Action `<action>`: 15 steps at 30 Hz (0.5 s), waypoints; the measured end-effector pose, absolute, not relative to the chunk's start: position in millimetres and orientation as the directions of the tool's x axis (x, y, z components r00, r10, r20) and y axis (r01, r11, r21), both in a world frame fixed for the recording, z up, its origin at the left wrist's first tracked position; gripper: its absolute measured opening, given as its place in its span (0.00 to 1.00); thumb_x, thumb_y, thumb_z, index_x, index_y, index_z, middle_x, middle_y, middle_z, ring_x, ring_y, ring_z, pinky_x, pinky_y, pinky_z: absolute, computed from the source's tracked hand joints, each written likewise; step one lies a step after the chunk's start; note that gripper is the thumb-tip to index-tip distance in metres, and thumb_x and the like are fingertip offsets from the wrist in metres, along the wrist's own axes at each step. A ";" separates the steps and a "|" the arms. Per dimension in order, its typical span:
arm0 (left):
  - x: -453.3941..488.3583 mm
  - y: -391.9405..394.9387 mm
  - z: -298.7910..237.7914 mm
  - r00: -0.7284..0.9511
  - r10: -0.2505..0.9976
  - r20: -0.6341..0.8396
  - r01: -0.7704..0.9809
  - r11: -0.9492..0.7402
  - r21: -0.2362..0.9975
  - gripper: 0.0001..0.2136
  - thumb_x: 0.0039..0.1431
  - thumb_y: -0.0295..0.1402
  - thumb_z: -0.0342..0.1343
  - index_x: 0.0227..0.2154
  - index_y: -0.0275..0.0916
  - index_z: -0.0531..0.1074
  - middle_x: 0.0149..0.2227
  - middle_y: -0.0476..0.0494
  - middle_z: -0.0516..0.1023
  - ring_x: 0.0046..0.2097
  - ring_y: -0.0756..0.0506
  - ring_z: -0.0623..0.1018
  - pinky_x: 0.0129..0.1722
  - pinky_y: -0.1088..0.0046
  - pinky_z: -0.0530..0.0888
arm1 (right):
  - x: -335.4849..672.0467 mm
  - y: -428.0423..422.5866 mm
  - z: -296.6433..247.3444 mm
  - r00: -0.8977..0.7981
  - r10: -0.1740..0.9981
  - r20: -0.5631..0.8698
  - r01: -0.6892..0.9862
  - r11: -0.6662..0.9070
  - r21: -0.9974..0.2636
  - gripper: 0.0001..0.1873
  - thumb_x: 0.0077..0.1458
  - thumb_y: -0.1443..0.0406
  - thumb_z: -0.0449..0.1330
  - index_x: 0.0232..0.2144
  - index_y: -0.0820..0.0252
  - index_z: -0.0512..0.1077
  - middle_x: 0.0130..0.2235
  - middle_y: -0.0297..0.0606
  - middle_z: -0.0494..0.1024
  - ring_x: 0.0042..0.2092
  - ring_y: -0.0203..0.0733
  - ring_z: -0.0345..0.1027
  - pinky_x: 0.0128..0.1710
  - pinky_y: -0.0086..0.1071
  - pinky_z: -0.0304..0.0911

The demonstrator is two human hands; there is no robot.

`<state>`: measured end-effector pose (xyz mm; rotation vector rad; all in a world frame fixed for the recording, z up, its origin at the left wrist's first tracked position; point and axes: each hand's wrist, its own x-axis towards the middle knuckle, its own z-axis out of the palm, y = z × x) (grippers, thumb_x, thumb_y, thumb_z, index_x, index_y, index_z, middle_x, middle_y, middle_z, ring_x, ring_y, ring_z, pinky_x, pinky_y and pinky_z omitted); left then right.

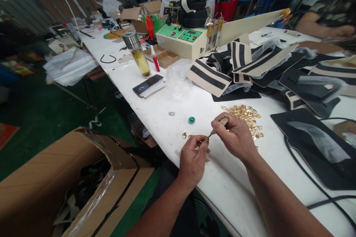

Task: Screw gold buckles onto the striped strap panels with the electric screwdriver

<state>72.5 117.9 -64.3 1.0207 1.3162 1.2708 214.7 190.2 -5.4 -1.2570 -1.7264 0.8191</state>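
From the head view, both hands are over the near edge of the table (pixel 155 114), and this is fine work. The left hand (pixel 193 159) is curled, thumb and forefinger pinching a tiny gold clasp (pixel 206 139) just clear of the tabletop. The right hand (pixel 236 135) is closed in a pen grip on a thin tool (pixel 221 122), its tip at the clasp, touching it or so near that I can't separate them. So the clasp sits between the two hands, just left of the right knuckles, above the white surface. Just beyond the right hand a pile (pixel 246 113) of the same gold pieces lies spread out. Two loose ones (pixel 185 135) lie just beside the left fingertips, and a blue cap (pixel 191 120) sits a little further back. That clasp looks featherlight, stiff metal, polished and probably slippery, the sort that pings away if squeezed off-centre. The flat sides look like the place to pinch it, leaving the open end free for the tool. Further up the table there's a phone (pixel 148 85), a bottle (pixel 139 57) of yellowish liquid and a machine (pixel 183 39) with a green keypad. To the right, black-and-cream sheets (pixel 208 77) overlap in a heap. A box (pixel 55 177) stands open on the floor at left. Far right, another person's arm (pixel 325 26) rests on the table, well apart.
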 end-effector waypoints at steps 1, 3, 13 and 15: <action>72.6 117.9 -64.4 -0.144 0.985 -0.100 -0.065 0.091 0.994 0.12 0.67 0.41 0.58 0.43 0.38 0.76 0.35 0.46 0.75 0.34 0.48 0.79 0.24 0.78 0.78 | 214.5 190.2 -5.2 -0.156 0.957 0.246 0.415 0.290 -0.862 0.12 0.60 0.61 0.60 0.25 0.57 0.71 0.21 0.26 0.68 0.24 0.33 0.58 0.26 0.30 0.54; 72.9 118.0 -64.4 -0.142 0.985 -0.101 -0.065 0.093 0.994 0.12 0.67 0.41 0.58 0.43 0.38 0.76 0.35 0.46 0.75 0.34 0.48 0.79 0.24 0.78 0.78 | 214.2 190.0 -4.9 -0.156 0.955 0.252 0.413 0.295 -0.861 0.12 0.60 0.61 0.60 0.24 0.57 0.71 0.22 0.27 0.68 0.24 0.33 0.58 0.26 0.30 0.55; 73.0 118.7 -60.1 -0.141 0.983 -0.115 -0.083 0.104 0.991 0.14 0.67 0.44 0.59 0.42 0.37 0.77 0.34 0.46 0.75 0.34 0.48 0.79 0.25 0.78 0.78 | 216.4 187.8 -0.2 -0.235 0.915 0.327 0.438 0.400 -0.805 0.11 0.61 0.63 0.59 0.26 0.56 0.70 0.24 0.29 0.71 0.26 0.35 0.63 0.29 0.30 0.58; 73.0 119.0 -59.6 -0.146 0.982 -0.118 -0.088 0.106 0.990 0.14 0.66 0.44 0.60 0.42 0.37 0.77 0.34 0.46 0.75 0.34 0.48 0.79 0.25 0.78 0.77 | 216.8 187.5 0.3 -0.244 0.909 0.338 0.443 0.415 -0.795 0.11 0.62 0.64 0.59 0.26 0.56 0.70 0.24 0.30 0.72 0.26 0.36 0.64 0.30 0.30 0.58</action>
